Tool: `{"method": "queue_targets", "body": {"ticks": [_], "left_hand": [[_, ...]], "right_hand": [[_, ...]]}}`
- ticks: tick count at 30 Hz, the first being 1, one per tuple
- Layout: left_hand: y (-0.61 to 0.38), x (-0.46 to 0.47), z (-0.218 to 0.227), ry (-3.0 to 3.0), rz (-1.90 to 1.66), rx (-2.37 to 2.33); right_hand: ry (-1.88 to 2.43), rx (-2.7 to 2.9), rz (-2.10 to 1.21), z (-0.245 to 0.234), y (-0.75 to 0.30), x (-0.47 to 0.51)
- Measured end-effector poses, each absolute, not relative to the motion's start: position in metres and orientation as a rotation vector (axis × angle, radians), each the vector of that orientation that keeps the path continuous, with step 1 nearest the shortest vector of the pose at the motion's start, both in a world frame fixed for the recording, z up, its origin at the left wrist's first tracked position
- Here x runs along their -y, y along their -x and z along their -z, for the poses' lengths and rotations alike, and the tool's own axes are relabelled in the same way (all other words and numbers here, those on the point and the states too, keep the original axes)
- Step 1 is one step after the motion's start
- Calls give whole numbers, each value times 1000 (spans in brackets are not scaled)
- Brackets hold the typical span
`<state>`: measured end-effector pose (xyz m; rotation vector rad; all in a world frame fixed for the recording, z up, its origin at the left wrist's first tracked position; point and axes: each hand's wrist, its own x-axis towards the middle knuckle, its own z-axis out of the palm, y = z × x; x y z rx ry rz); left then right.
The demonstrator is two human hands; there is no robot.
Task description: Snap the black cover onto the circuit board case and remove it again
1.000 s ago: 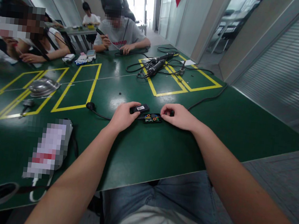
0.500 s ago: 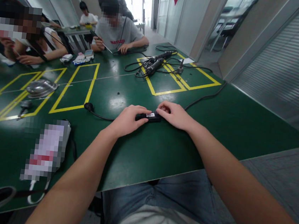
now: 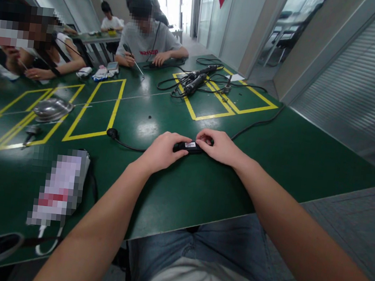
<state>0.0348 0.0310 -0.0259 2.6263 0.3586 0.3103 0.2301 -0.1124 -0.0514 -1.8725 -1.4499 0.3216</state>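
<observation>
A flat black box with a white label, looking like a power adapter (image 3: pixel 191 146), lies on the green table in front of me. My left hand (image 3: pixel 166 151) grips its left end, thumb on the near side and fingers on the far side. At its right end, my right hand (image 3: pixel 217 146) is curled with thumb and forefinger pinched against it; what lies under those fingers is hidden. A black cord runs from under my left hand to a black plug (image 3: pixel 112 134). Another black cord (image 3: pixel 254 122) leads away behind my right hand.
Black corded tools (image 3: pixel 195 83) lie tangled across yellow tape frames at the back. Leftward are a clear plastic-looking object (image 3: pixel 52 109), a small dark part (image 3: pixel 31 133) and a blurred-out phone (image 3: pixel 60 185) with a white cable. Co-workers sit opposite; one holds a screwdriver (image 3: pixel 133 61).
My left hand has shifted slightly right along the black adapter, and the fingers of both hands have adjusted a little. Across the table, the co-worker's screwdriver tip has moved down and right.
</observation>
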Motion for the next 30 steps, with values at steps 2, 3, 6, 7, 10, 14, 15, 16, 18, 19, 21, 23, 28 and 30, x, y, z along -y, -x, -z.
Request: {"method": "queue_targets", "body": {"ticks": [2,3,6,7,10,14,15,16,18,19,21,23,28,30], "left_hand": [[-35,-31,26,-2611,-312,-364],[-34,-31,26,-2597,-313,-368],[-35,-31,27,-2560,-310,-373],[-35,-31,27,-2560,-312,-370],[-36,-32,29,-2598,-331,-353],[-36,-32,31,-2615,-347,-336],[-36,-32,31,-2601,-347,-340],[-36,-32,31,-2579,-347,-348],[-36,-33,33,-2498,-352,-373],[-37,-34,34,-2439,-358,-389],[-38,-36,36,-2315,-385,-436],[-39,-39,36,-2256,-447,-535],[-36,-45,36,-2481,-508,-884],[-35,-44,35,-2559,-476,-918]], "right_hand": [[1874,1451,-326,52,-230,113],[1877,1449,-328,52,-231,113],[1888,1442,-333,52,-231,113],[1886,1444,-335,53,-231,113],[1865,1451,-337,54,-232,112],[1866,1455,-336,54,-232,111],[1878,1455,-335,54,-232,111],[1893,1453,-334,54,-231,112],[1924,1447,-336,53,-231,112],[1929,1439,-337,52,-231,112],[1920,1419,-337,51,-233,113],[1911,1402,-333,50,-234,114],[1922,1443,-351,47,-237,118],[1912,1463,-374,46,-237,119]]}}
